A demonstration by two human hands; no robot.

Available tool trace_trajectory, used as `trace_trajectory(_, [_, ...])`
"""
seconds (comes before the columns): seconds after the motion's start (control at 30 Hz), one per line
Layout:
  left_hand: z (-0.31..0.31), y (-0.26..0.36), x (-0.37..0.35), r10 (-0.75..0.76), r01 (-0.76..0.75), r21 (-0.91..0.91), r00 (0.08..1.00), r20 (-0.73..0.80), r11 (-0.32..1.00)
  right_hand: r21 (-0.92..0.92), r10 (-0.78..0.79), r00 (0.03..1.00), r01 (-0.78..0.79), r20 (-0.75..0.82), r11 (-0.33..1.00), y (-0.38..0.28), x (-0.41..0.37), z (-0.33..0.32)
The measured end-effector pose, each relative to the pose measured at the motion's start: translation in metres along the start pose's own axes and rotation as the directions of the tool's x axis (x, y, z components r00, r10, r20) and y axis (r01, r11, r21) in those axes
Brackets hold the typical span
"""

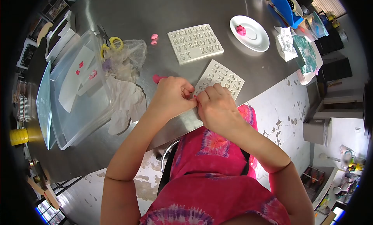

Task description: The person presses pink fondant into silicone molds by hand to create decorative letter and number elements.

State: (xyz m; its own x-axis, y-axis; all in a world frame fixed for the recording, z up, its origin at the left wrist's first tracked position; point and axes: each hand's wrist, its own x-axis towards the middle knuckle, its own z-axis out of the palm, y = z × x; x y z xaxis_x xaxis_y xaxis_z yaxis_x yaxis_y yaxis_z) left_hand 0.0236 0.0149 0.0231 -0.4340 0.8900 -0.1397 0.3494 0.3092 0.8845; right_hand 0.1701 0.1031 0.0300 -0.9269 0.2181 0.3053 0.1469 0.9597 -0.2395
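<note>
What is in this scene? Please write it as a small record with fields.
Left hand: fingers curled beside the lower letter mold
Right hand: against the left, over mold's edge
Held item: mostly hidden, cannot tell
Upper letter mold: beyond the hands
White plate: holds pink lump
Pink pieces: two, left of upper mold
Clear container: holds white paper bearing pink bits
Scissors: yellow-handled, beside crumpled plastic

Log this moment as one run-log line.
left hand: fingers curled by near mold; right hand: over near mold's edge; pink lump: beside left hand; far mold: untouched; white plate: holds pink piece
</note>
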Motion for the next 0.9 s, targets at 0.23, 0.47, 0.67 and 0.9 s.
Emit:
trace_trajectory(0.23, [-0.002, 0.004, -0.002, -0.008, 0.008, 0.018, 1.000, 0.024, 1.000, 0.128, 0.030, 0.994, -0.044, 0.108, 0.991, 0.002, 0.000, -0.024])
trace_trajectory(0.47, [-0.010, -0.001, -0.001, 0.047, -0.035, -0.111, 0.994, 0.100, 0.993, 0.601, 0.433, 0.873, -0.473, 0.223, 0.645, 0.016, 0.000, -0.038])
trace_trajectory(0.67, [-0.010, -0.009, 0.002, -0.005, 0.039, -0.227, 0.989, 0.149, 0.973, 0.532, 0.312, 0.933, -0.357, 0.177, 0.768, 0.016, 0.011, -0.028])
trace_trajectory(0.9, [-0.012, -0.005, 0.002, 0.006, 0.014, -0.125, 0.987, 0.163, 0.992, 0.338, 0.238, 0.963, -0.268, 0.127, 0.902, 0.011, 0.012, -0.009])
